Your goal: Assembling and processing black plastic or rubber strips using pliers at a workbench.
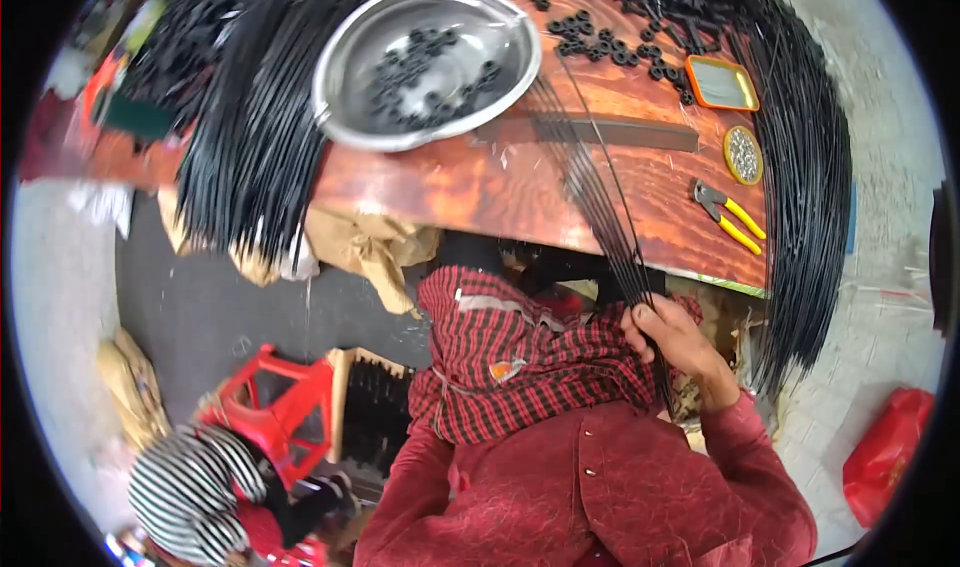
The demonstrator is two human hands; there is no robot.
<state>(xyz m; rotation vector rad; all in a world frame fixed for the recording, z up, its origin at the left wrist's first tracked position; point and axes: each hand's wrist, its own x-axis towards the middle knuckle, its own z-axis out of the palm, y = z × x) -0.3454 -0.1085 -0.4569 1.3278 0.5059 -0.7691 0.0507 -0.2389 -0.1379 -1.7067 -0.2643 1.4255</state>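
Note:
My right hand [672,339] is closed around a thin bundle of black rods [600,202]. The rods run from my lap up across the wooden table [480,182] toward its far side. A red plaid cloth [510,362] lies over my lap, just left of that hand. My left sleeve [420,477] leads under the cloth, and the left hand itself is hidden. A steel bowl [345,77] holding several black rings stands at the table's far left. More black rings [610,42] lie loose behind the rods.
Thick bundles of black rods hang over the table's left [250,137] and right [810,167] ends. Yellow-handled pliers [730,217], a round tin [743,154], an orange-rimmed tray [722,84] and a dark flat bar [600,132] lie at right. A red stool [280,407] and a person in stripes [190,487] are lower left.

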